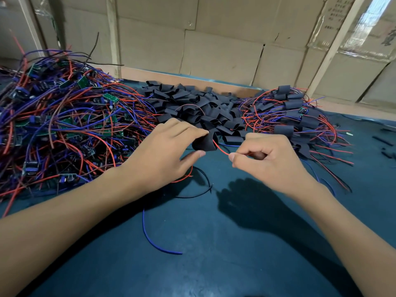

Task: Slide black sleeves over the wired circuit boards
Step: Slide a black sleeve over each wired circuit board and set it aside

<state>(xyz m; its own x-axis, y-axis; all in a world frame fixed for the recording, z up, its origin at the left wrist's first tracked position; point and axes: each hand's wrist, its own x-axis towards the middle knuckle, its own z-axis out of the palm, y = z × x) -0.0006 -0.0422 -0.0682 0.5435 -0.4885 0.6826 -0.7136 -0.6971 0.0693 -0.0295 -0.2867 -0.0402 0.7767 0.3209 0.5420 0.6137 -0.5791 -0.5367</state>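
Pinching black sleeve point(204, 143) (mouth open), left hand point(165, 153) is steadying it; right hand point(267, 161) is gripping red wire point(220, 149) emerging from it.

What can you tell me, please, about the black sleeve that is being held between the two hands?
The black sleeve is a short, matte tube, seemingly of soft flexible material, with its open mouth facing the right hand. The left hand pinches it between fingertips above and thumb below, just above the dark mat, in front of the pile of loose sleeves. A red wire comes out of its mouth, and the right hand pinches that wire's end.
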